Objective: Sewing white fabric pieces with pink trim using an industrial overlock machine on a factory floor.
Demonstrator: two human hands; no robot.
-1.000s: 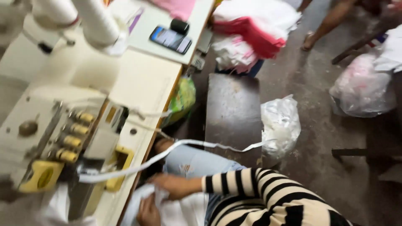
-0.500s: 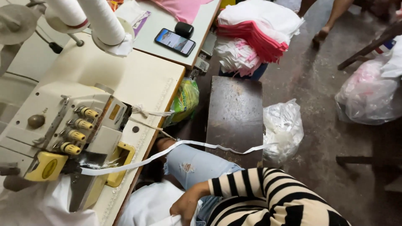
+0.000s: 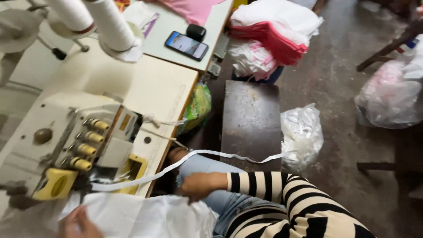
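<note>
A white fabric piece (image 3: 145,218) lies across my lap in front of the overlock sewing machine (image 3: 66,145). My right hand (image 3: 198,186), at the end of a black-and-white striped sleeve, pinches the fabric's upper right edge. At the bottom left, my left hand (image 3: 77,224) holds the fabric's near side, partly cut off by the frame edge. A white elastic band (image 3: 220,154) runs from the machine's needle area, over my knee, to a clear plastic bag (image 3: 302,136) on the floor.
Two big white thread cones (image 3: 112,26) stand on the cream table (image 3: 154,88). A phone (image 3: 187,45) and a small black object (image 3: 195,31) lie on the far table. There is also a dark wooden bench (image 3: 251,119), stacked pink and white cloth (image 3: 273,39), and another bag (image 3: 387,94) at the right.
The white fabric has been lifted toward the machine. My right hand rose and moved right with its edge, and my left hand came into view at the bottom left.
</note>
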